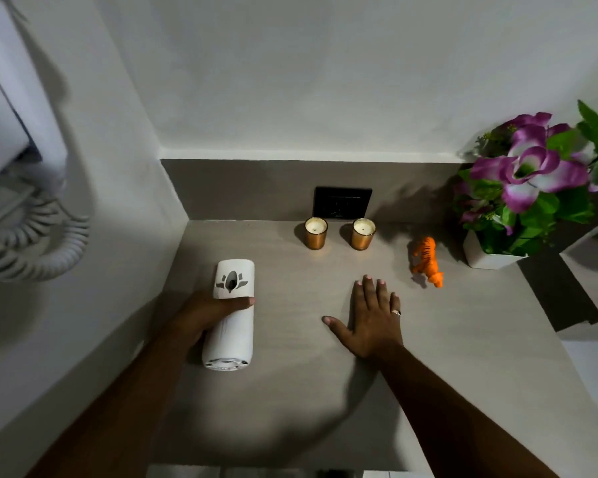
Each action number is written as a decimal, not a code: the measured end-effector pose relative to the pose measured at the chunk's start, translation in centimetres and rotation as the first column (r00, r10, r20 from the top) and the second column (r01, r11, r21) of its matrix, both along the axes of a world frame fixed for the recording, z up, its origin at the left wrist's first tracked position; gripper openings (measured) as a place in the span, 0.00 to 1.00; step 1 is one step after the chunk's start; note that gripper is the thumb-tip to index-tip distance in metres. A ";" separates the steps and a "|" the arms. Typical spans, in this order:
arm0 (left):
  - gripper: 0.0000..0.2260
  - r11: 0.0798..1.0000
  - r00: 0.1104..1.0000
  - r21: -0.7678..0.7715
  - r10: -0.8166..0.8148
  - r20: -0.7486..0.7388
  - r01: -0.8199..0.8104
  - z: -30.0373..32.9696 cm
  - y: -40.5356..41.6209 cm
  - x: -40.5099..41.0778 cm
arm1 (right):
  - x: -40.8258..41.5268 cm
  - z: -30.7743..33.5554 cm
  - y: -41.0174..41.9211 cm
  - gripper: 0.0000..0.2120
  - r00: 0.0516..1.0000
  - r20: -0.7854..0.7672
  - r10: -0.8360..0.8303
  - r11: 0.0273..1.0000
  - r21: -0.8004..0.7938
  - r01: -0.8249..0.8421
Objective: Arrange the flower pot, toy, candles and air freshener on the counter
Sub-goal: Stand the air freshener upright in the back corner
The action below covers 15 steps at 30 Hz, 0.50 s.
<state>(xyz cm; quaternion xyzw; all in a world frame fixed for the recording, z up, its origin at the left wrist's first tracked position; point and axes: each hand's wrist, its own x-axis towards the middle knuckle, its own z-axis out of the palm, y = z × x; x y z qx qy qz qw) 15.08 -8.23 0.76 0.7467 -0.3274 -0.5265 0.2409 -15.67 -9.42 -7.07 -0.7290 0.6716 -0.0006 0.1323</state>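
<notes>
The counter was a smooth, matte grey-beige slab set into a corner of pale walls, with a dark socket plate on the low backsplash. Our left hand was wrapped around the air freshener, thumb laid across its front; it was a rounded white plastic cylinder with a grey leaf-shaped cutout, and whether its base sat fully on the counter we could not tell. Our right hand lay flat and spread on the counter, gripping nothing, a ring on one finger.

Beyond the fingertips of both hands, two candles stood side by side against the backsplash in coppery metallic cups, pale wax inside, unlit. Just past and to the outer side of our right hand stood the toy, a glossy orange striped tiger. Farther out still sat the flower pot, a white square planter of purple and green blooms (fabric, by the look).

We judged the job nearly finished: candles, toy and pot looked settled, and only the air freshener remained in hand.
</notes>
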 end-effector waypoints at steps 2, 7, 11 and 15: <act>0.19 1.000 1.000 -0.009 0.007 0.028 -0.007 -0.3 0.3 -0.5 | 0.0 0.0 0.1 0.56 1.000 -0.017 0.009 1.000 0.014 -0.008; 0.25 0.998 0.983 -0.067 -0.004 0.182 0.017 -0.3 -0.6 -1.2 | 0.1 -0.3 0.0 0.56 0.999 -0.033 0.003 1.000 0.009 -0.002; 0.26 0.982 0.969 -0.186 0.076 0.235 -0.032 0.7 -3.2 -1.0 | 0.3 -0.8 -0.6 0.57 0.999 -0.035 -0.011 1.000 -0.004 0.011; 0.26 0.933 0.953 -0.352 0.173 0.249 -0.078 1.7 -7.1 -0.2 | 1.0 -1.2 -1.5 0.57 0.998 -0.042 -0.036 0.999 -0.024 0.035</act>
